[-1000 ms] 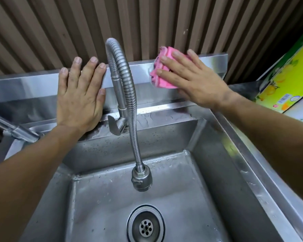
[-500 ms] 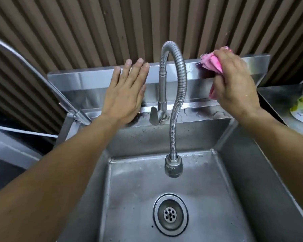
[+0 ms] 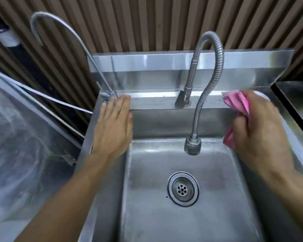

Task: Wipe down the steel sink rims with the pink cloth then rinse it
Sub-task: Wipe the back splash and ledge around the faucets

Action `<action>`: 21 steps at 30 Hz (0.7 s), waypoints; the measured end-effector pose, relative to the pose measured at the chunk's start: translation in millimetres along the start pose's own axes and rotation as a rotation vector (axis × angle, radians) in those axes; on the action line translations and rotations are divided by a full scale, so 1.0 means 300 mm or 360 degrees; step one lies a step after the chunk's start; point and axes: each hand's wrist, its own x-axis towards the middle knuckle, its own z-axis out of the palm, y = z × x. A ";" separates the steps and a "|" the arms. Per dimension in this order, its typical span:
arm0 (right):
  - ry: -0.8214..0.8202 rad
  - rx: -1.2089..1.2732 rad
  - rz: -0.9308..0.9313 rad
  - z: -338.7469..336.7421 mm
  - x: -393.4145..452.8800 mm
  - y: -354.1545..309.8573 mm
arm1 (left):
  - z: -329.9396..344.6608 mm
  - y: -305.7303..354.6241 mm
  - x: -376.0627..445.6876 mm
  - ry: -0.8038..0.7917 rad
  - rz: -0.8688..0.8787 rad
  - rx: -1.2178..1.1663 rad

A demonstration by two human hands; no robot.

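Ribbed brown wall panels [image 3: 147,23] stand behind a steel sink [image 3: 164,100] whose back rim runs under an upright splash panel. At the right end of that rim the pink cloth [image 3: 238,102] is bunched up in the right hand [image 3: 259,131], the fingers curled round it, with one fold poking out past the fingertips toward the wall and another hanging below the thumb side over the basin. The hand is blurred, so I cannot tell whether the cloth touches the steel. Across the basin the left hand [image 3: 114,124] lies flat on the left corner, fingers straight and together, tips at the back rim beside a thin curved spout [image 3: 63,32]. Between the hands the flexible tap [image 3: 206,81] arches down over the drain [image 3: 183,188]. For a good wipe, I would spread the cloth flatter under the fingers, press evenly, and follow the rim in one run, working round the tap base
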 end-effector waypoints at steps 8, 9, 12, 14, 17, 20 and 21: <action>-0.0331 0.0253 -0.0196 0.059 -0.136 -0.325 | 0.018 -0.105 -0.072 -0.0438 -0.0383 0.0092; -0.0356 0.0261 -0.0266 0.103 -0.120 -0.359 | 0.022 -0.107 -0.073 -0.0458 -0.0380 0.0101; -0.0382 0.0171 -0.0386 0.277 -0.019 -0.430 | 0.028 -0.121 -0.089 -0.0484 -0.0349 0.0103; -0.0423 0.0195 -0.0456 0.385 0.074 -0.463 | 0.030 -0.125 -0.096 -0.0469 -0.0330 0.0111; -0.0432 0.0641 -0.0218 0.476 0.236 -0.516 | 0.025 -0.121 -0.097 -0.0475 -0.0320 0.0088; -0.0511 0.0895 0.0190 0.550 0.355 -0.481 | 0.019 -0.121 -0.099 -0.0465 -0.0320 0.0065; -0.0510 0.0764 0.0250 0.566 0.356 -0.470 | 0.017 -0.120 -0.098 -0.0463 -0.0317 0.0063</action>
